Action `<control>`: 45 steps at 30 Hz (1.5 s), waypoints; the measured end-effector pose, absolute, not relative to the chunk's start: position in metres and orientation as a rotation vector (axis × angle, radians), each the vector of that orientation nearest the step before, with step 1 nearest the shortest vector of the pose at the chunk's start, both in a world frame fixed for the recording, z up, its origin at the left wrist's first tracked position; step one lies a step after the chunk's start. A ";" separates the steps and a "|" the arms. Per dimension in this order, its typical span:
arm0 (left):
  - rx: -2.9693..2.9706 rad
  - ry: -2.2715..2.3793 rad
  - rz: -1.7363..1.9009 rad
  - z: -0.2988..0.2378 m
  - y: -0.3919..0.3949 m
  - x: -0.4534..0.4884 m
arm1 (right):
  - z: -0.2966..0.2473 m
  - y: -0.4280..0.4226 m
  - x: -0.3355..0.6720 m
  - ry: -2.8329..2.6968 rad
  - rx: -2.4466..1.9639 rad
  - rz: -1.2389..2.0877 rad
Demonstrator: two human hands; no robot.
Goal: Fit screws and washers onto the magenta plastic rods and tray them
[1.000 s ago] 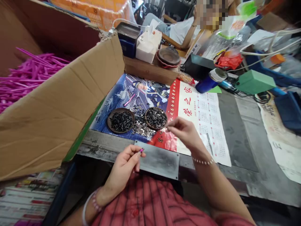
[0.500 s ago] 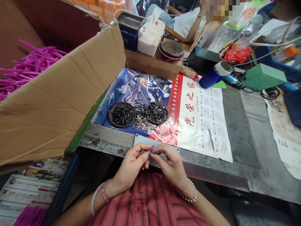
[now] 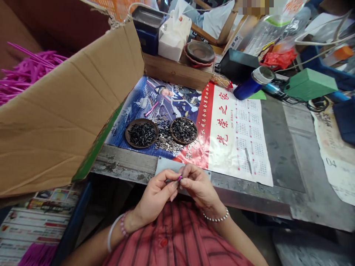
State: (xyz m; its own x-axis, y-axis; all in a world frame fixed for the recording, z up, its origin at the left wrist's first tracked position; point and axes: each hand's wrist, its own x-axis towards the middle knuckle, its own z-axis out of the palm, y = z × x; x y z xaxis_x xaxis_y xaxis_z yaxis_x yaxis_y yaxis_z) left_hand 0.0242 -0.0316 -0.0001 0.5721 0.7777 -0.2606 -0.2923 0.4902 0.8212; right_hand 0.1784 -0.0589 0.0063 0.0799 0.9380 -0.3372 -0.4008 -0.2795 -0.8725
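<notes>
My left hand (image 3: 155, 197) pinches a small pink stick (image 3: 179, 178) at the table's near edge, over my lap. My right hand (image 3: 198, 186) meets it fingertip to fingertip, pinched on the tip of the same stick; what small part it holds there is too small to name. Beyond my hands, on a calendar poster (image 3: 238, 136), stand two round brown dishes: the left dish (image 3: 141, 133) and the right dish (image 3: 183, 130), both full of small black screws. A loose heap of small shiny washers (image 3: 166, 140) lies between them.
A big cardboard box flap (image 3: 69, 107) rises at the left, with a mass of pink sticks (image 3: 24, 72) behind it. A blue flask (image 3: 251, 87), a green box (image 3: 309, 85), a tissue box (image 3: 173, 35) and cables crowd the back. Another person sits beyond the table.
My right hand came back from the right dish to my left hand. Both hands are now pressed together on the pink stick, slightly closer than half a second ago.
</notes>
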 end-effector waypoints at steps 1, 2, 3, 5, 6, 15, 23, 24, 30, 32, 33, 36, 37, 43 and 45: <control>0.835 0.682 0.740 0.000 -0.032 0.025 | 0.006 -0.057 0.177 -0.614 -1.189 1.484; 0.860 0.690 0.774 0.001 -0.032 0.026 | 0.006 -0.056 0.175 -0.617 -1.207 1.438; 0.889 0.705 0.815 0.002 -0.032 0.027 | 0.007 -0.055 0.173 -0.645 -1.237 1.357; 0.961 0.751 0.904 0.005 -0.032 0.030 | 0.009 -0.055 0.166 -0.752 -1.318 1.140; 1.005 0.776 0.951 0.007 -0.032 0.031 | 0.011 -0.055 0.163 -0.820 -1.362 1.017; 1.412 0.868 1.166 0.013 -0.040 0.034 | 0.019 -0.064 0.148 -1.323 -1.490 0.339; 1.450 0.783 1.211 0.012 -0.043 0.034 | 0.020 -0.061 0.153 -1.555 -1.415 0.178; 1.436 0.777 1.204 0.012 -0.042 0.034 | 0.019 -0.060 0.153 -1.533 -1.381 0.203; 1.255 0.752 1.091 0.012 -0.047 0.034 | 0.008 -0.053 0.161 -1.201 -1.282 0.898; 1.196 0.747 1.043 0.012 -0.049 0.032 | 0.006 -0.052 0.166 -1.029 -1.230 0.953; 1.183 0.749 1.031 0.011 -0.050 0.032 | 0.006 -0.053 0.168 -0.987 -1.248 0.907; 1.165 0.759 1.003 0.012 -0.050 0.030 | 0.011 -0.056 0.170 -0.978 -1.407 0.689; 1.156 0.762 0.989 0.012 -0.050 0.031 | 0.014 -0.057 0.170 -0.951 -1.439 0.589; 1.234 0.735 0.939 0.017 -0.045 0.030 | 0.019 -0.056 0.179 -1.004 -1.488 0.468; 1.345 0.760 0.882 0.016 -0.036 0.020 | 0.015 -0.058 0.193 -0.918 -1.525 0.425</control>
